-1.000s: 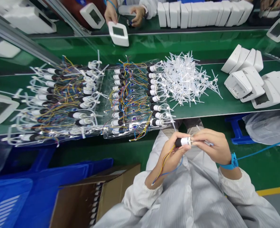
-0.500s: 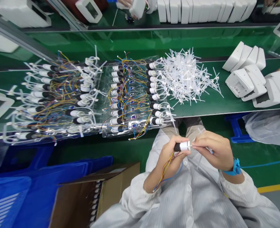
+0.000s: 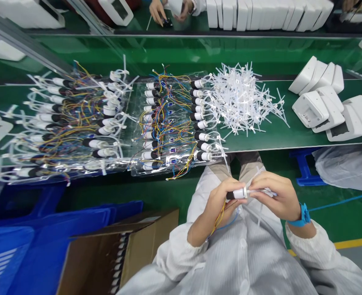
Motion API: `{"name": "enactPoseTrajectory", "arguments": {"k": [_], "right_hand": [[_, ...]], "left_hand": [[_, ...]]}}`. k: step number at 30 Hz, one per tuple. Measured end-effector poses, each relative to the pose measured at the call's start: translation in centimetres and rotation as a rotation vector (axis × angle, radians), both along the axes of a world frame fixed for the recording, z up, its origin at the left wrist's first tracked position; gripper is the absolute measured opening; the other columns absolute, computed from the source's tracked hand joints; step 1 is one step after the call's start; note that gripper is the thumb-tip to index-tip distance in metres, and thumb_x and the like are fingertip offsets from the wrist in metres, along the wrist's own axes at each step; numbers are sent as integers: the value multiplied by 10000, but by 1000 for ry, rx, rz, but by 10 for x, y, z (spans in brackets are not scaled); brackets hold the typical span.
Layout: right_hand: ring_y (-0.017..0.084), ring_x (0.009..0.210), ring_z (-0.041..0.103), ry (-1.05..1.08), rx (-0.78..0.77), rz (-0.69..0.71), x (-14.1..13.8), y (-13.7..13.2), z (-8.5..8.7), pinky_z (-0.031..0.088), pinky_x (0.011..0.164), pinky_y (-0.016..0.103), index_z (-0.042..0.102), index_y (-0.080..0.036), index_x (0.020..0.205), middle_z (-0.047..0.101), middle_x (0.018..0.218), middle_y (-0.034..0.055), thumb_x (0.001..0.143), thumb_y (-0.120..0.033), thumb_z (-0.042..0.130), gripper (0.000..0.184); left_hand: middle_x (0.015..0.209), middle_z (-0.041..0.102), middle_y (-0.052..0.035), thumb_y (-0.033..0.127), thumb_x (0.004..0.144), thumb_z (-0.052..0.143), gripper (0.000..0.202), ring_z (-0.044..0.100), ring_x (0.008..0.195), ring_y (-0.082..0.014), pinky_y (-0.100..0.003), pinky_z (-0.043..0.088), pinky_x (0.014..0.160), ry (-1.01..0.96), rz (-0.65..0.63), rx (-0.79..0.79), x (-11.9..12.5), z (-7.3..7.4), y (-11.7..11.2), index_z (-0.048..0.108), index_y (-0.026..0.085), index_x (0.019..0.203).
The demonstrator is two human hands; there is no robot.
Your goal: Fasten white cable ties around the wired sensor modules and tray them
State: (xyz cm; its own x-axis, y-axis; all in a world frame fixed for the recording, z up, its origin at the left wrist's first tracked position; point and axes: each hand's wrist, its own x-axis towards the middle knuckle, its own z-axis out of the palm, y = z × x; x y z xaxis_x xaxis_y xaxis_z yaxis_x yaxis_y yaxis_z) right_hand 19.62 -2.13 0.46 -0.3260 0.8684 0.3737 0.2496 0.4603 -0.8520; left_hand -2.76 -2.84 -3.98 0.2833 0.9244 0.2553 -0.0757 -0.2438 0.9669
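In front of my lap, my left hand point(image 3: 217, 203) pinches a small black-and-white cylindrical motor or pump point(image 3: 240, 193) between thumb and fingers. Yellow and blue wires point(image 3: 220, 215) hang from its black end. My right hand point(image 3: 274, 192), closed by the cylinder's white end, grips a thin translucent white tube point(image 3: 260, 190) against its tip. Whether the tube is seated on the tip I cannot tell. Beyond my hands, rows of similar wired cylinders point(image 3: 151, 144) lie on clear plastic packing. Beside them is a heap of white tube pieces point(image 3: 239, 98) with small connectors.
White plastic housings point(image 3: 310, 108) stand in a cluster on the green bench point(image 3: 260, 139) at right. More cylinders with tubes point(image 3: 96, 143) lie at left. An open cardboard box point(image 3: 151, 237) and blue crates point(image 3: 8, 254) are below left. Another person's hand point(image 3: 158, 12) works across the bench.
The tube in my right hand now points more in line with the cylinder, and my right fingers have shifted slightly. My left hand keeps its hold. Across the bench, the other person's hands have moved.
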Motion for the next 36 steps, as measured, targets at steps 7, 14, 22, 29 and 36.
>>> {"name": "enactPoseTrajectory", "arguments": {"k": [7,14,22,29,36], "right_hand": [[219,848,778,-33,-39,-50,-7,-9,6,653,759,353,813,-257,1093,817,944,54,1051,-168,764,110],[202,795,753,-13,-78,-28,-10,-13,10,623,715,339,805,-254,1087,810,922,42,1049,-152,759,119],[188,806,759,56,-121,-6,-13,-16,18,615,729,324,821,-245,1086,825,931,36,1035,-102,774,159],[196,845,781,33,-99,-1,-12,-12,14,630,753,320,826,-246,1104,833,958,42,1040,-153,793,118],[193,858,775,19,-74,-20,-16,-15,19,643,778,318,811,-246,1152,824,974,38,1047,-166,782,135]], "left_hand": [[1008,813,-63,367,1062,800,219,757,865,-219,-353,595,794,75,10,212,-6,-4,4,761,263,1250],[1064,824,-53,308,1088,768,297,761,884,-205,-346,584,811,64,-27,351,-9,-1,7,711,287,1379],[1044,840,-60,322,1044,828,276,784,897,-221,-368,598,824,22,-107,330,-12,-7,11,751,289,1307],[1110,822,-48,202,1124,691,269,769,976,-186,-351,617,899,189,-100,400,-21,4,11,719,300,1373],[1255,780,-50,170,1132,658,453,753,1105,-190,-360,633,928,272,-26,497,-29,20,4,604,368,1536]]}}
